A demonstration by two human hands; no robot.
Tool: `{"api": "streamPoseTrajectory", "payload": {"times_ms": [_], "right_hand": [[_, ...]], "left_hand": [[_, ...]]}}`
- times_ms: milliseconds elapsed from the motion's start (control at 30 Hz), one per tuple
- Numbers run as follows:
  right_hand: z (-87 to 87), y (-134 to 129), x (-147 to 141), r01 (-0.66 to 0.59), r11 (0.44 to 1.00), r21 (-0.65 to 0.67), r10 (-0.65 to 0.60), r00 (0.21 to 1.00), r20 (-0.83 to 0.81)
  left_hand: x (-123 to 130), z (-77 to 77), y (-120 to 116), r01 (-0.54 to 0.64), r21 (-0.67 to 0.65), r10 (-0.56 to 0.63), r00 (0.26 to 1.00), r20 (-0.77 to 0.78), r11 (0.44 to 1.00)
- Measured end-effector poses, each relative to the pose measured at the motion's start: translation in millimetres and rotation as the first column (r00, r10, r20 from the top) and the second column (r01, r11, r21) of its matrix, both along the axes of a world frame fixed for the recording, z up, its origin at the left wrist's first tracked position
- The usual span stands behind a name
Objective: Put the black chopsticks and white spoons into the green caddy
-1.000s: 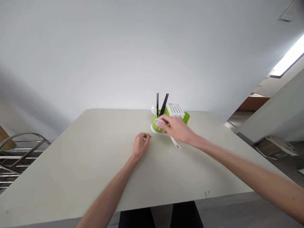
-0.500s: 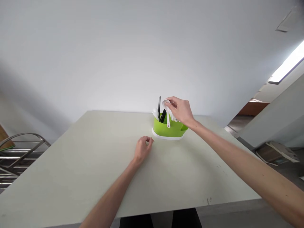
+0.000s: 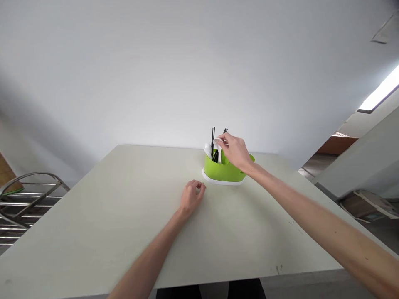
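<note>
My right hand (image 3: pixel 235 150) pinches the bowl end of a white spoon (image 3: pixel 219 145), whose handle points down into the green utensil holder (image 3: pixel 222 171). That holder has a white base and stands on the table near the wall. Another white spoon (image 3: pixel 207 149) leans at its left end, beside upright black chopsticks (image 3: pixel 213 139). More dark sticks show behind my fingers. My left hand (image 3: pixel 192 196) rests on the table just left of the holder's front, fingers curled with thumb and fingertip close together; no object shows in it.
The pale table (image 3: pixel 124 216) reaches to the wall behind. At the far left is a metal rack (image 3: pixel 28 203) beside the table. A brown object with a pale edge (image 3: pixel 368 205) lies low at the right, beyond the table's edge.
My right hand has lowered the white spoon, so its handle now sits inside the holder instead of hanging in front of it. My left hand remains beside the holder. The view has shifted slightly.
</note>
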State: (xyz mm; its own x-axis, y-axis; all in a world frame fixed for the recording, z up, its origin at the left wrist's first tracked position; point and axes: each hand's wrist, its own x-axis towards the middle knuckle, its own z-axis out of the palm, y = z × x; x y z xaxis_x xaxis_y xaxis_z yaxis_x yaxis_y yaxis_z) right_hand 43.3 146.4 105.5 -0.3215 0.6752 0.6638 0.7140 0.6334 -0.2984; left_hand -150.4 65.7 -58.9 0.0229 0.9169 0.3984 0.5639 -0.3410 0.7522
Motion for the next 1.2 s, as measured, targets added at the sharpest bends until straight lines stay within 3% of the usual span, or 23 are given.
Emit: {"api": "streamPoseTrajectory", "payload": {"times_ms": [133,367,567,767,867,1200], "right_hand": [[-17.0,-9,-8,0.047,0.999,0.015,-0.050,0.967,0.249],[-34.1,-21,-14,0.159,0.984,0.077,-0.175,0.811,0.559],[-37.6,-23,-15,0.115,0.984,0.138,-0.174,0.796,0.579],[-32.2,-31,5,-0.009,0.983,0.184,-0.085,0.865,0.495],[-35.1,-31,21,0.035,0.978,0.204,-0.125,0.887,0.445],[-54.3,-24,51,0.163,0.975,0.154,-0.218,0.845,0.487]], "left_hand": [[-1,2.0,-2,0.011,-0.004,-0.011,1.000,-0.014,1.000],[0,1.8,-4,0.010,0.041,-0.008,0.998,-0.055,0.999],[0,1.4,-4,0.008,0.058,-0.003,0.997,-0.078,0.998],[0,2.5,-4,0.011,0.064,-0.004,0.995,-0.099,0.998],[0,4.0,-5,0.020,0.057,-0.014,0.994,-0.108,0.998],[-2,7.5,-8,0.023,0.048,-0.016,0.992,-0.124,0.999]]}}
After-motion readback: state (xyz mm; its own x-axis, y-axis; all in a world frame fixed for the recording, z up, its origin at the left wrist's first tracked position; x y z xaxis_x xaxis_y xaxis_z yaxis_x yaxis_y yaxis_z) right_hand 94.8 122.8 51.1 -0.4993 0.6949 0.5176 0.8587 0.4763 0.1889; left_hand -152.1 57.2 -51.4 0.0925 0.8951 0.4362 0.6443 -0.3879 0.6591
